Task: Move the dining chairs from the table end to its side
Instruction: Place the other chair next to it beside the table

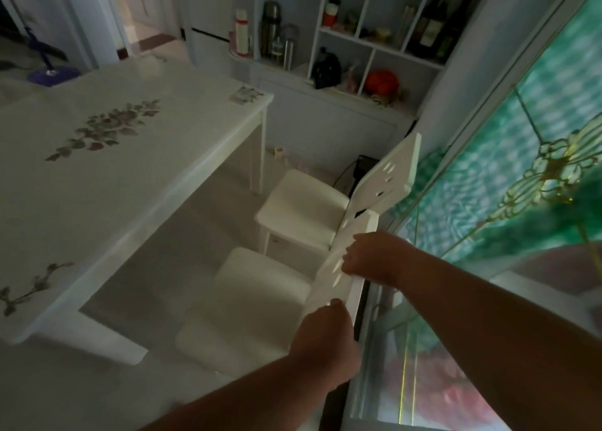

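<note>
Two white dining chairs stand between the table [107, 183] and a glass door. The near chair [247, 303] has its backrest against the door side; my left hand [325, 339] grips the near end of that backrest's top rail and my right hand [368, 258] grips its far end. The far chair [303, 209] stands just beyond it, its pierced backrest leaning toward the glass, untouched. The white table has purple flower prints and fills the left of the view.
A stained-glass sliding door [521, 176] runs along the right, close behind both chair backs. A white shelf unit [351, 39] with bottles and flasks stands at the back. A black box [365, 166] sits on the floor past the far chair. A doorway opens far left.
</note>
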